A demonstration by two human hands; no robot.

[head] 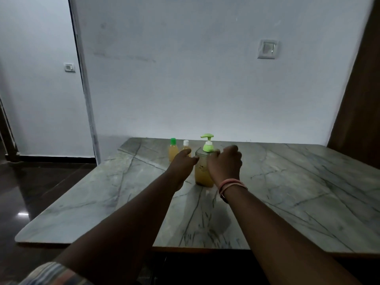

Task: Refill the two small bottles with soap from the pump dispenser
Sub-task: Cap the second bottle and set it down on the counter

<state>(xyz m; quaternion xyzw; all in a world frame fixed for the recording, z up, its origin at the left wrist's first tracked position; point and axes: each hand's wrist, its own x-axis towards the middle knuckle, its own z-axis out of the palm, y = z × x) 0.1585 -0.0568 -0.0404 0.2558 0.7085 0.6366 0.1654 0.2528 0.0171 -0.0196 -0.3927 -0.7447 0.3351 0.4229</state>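
A clear pump dispenser (202, 174) with yellow soap and a green pump head stands near the far middle of the marble table (287, 192). Left of it stand two small bottles of yellow liquid, one with a green cap (173, 150) and one with a white cap (186, 145). My right hand (225, 164) curls round the dispenser's right shoulder, just below the pump. My left hand (183, 164) reaches in with fairly straight fingers; its fingertips meet the dispenser's left side. It hides the lower part of the white-capped bottle.
The table's far edge runs along a white wall with a switch plate (267, 48). A dark wooden panel (357, 99) stands at the right. Dark glossy floor (41, 192) lies to the left of the table.
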